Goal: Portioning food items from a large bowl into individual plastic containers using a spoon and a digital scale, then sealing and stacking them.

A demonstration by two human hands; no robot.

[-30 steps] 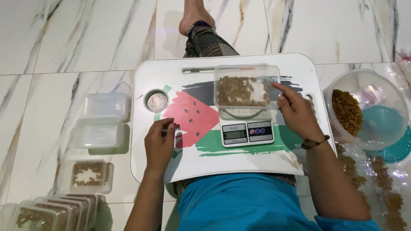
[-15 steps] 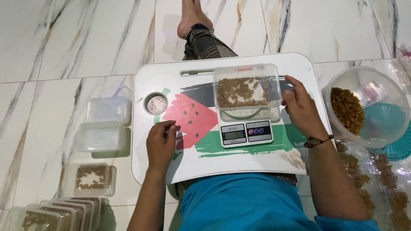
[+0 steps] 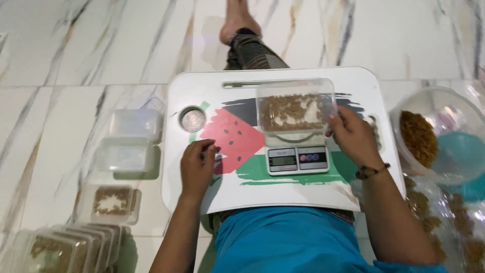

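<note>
White marble floor (image 3: 76,55) with grey and tan veins runs under everything, and a small white lap counter (image 3: 202,197) with a watermelon picture stands over the person's legs. Toward the far edge of the counter, right of its middle, a digital kitchen scale (image 3: 297,159) carries a clear plastic container (image 3: 295,108) partly filled with brown snack pieces. The right hand (image 3: 353,136) touches the container's right side with its fingertips, the grip loose and open rather than closed around it. The left hand (image 3: 197,164) rests on the counter near the left edge, fingers curled inward with the tips together; I cannot tell whether they pinch anything. A round recessed cup holder (image 3: 193,119) sits in the counter's far left corner, just beyond that hand.

On the floor off the counter's left edge lie two empty clear containers (image 3: 129,141), then a filled one (image 3: 111,202) nearer the person, and a row of filled, lidded containers (image 3: 65,247) at the near left. Off the right edge a large clear bowl (image 3: 404,108) holds more of the brown snack, beside a teal lid (image 3: 462,154).
</note>
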